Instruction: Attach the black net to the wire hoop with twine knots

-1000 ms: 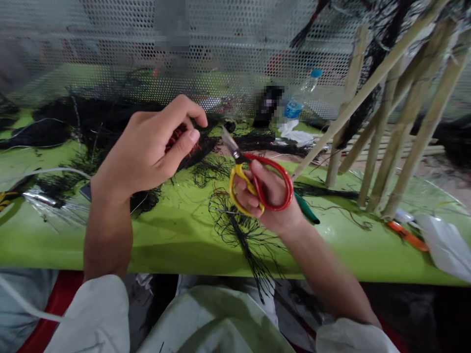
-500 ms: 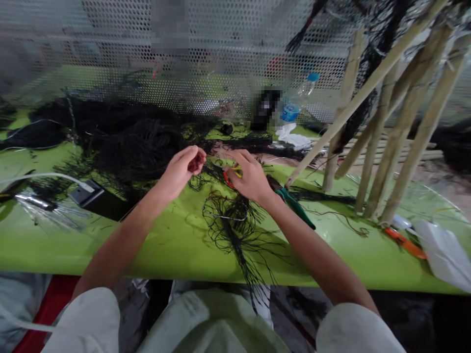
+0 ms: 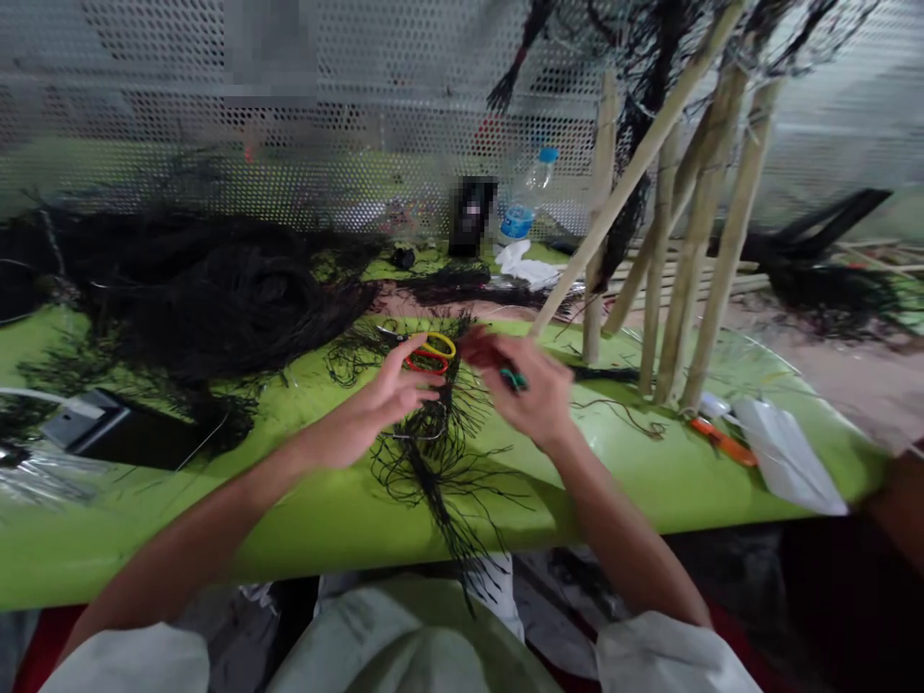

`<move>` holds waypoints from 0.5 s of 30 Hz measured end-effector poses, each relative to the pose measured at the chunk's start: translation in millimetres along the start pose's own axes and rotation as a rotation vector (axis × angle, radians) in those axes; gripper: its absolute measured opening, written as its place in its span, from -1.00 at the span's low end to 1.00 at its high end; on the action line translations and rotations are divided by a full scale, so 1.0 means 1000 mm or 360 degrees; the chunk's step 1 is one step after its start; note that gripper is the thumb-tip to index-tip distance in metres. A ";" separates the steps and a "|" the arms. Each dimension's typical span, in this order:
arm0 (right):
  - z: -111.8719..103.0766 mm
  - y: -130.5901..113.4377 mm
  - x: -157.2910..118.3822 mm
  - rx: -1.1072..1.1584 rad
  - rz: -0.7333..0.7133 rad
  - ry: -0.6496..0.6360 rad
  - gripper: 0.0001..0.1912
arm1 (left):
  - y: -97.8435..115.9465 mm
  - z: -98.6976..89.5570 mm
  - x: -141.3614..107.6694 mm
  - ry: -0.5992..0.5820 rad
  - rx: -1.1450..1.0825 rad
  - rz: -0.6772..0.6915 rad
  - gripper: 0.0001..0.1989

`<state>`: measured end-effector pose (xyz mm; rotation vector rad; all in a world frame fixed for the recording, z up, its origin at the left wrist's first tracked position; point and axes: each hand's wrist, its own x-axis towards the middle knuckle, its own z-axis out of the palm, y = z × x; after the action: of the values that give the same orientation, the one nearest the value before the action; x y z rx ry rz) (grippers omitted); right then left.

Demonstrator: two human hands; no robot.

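Observation:
My left hand (image 3: 375,404) is open, its fingers apart, beside scissors (image 3: 439,346) with one yellow and one red handle loop; its fingertips reach close to the red loop. My right hand (image 3: 530,395) is closed on a dark red bundle (image 3: 480,348), which is blurred by motion. A piece of the green-handled pliers (image 3: 514,381) shows between its fingers; the rest is covered, and I cannot tell whether the hand grips it. Between my forearms lies a branching bundle of black wire strands (image 3: 433,486), its end hanging over the table edge.
A large black fibre heap (image 3: 238,298) fills the back left. A black box with a white cable (image 3: 122,428) lies left. Wooden sticks (image 3: 704,250) stand upright at right, near an orange-handled tool (image 3: 724,443). A water bottle (image 3: 521,207) stands behind, before a perforated metal screen (image 3: 404,106).
My right hand has let go of the scissors and moved over the pliers. The dark red bundle has left my left hand, which has opened and come nearer. The view has swung right.

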<state>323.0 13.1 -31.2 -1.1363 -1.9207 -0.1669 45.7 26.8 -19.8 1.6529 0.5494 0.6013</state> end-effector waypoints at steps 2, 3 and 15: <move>-0.019 0.032 -0.008 -0.0185 0.0393 0.0214 -0.69 | -0.006 -0.007 -0.007 0.0007 0.0900 0.0141 -0.30; -0.027 0.049 -0.011 -0.0361 0.0791 0.0147 -0.67 | -0.009 -0.011 -0.009 0.0004 0.1148 0.0175 -0.36; 0.001 0.055 0.054 -0.0107 0.0812 -0.0169 -0.56 | -0.028 -0.011 -0.020 -0.0191 0.1872 0.0629 -0.36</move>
<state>353.1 80.0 -8.5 -1.6674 -1.6603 0.1117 22.7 26.3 -48.1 2.9363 0.5130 0.4590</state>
